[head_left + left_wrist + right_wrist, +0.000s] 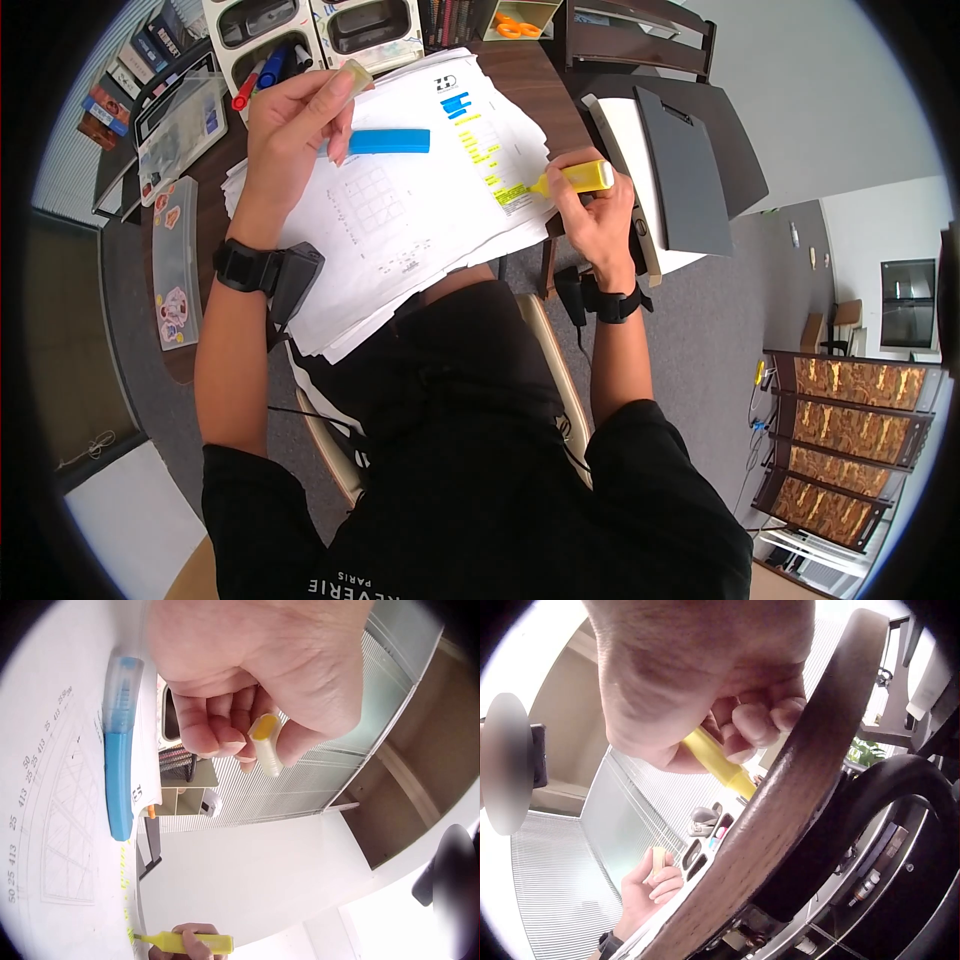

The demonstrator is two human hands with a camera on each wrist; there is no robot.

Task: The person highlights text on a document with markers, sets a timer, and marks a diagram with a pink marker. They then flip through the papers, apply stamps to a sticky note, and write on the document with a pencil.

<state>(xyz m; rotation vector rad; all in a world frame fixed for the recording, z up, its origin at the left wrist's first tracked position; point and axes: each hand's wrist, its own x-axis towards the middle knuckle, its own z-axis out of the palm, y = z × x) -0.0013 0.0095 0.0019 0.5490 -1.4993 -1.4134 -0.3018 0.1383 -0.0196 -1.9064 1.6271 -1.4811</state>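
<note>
The right hand grips a yellow highlighter, its tip at the yellow-marked lines near the right edge of the top printed sheet. Between thumb and fingers the left hand pinches a small pale translucent cap, yellow inside, raised above the papers. A blue highlighter with a clear cap lies on the sheet beside the left hand. In the right wrist view the yellow highlighter shows between the fingers, while its tip is hidden behind the table edge.
White organizer trays with pens stand at the back. Orange scissors sit in a box behind the papers. A dark clipboard lies at the right, and a clear sticker-covered case at the left edge.
</note>
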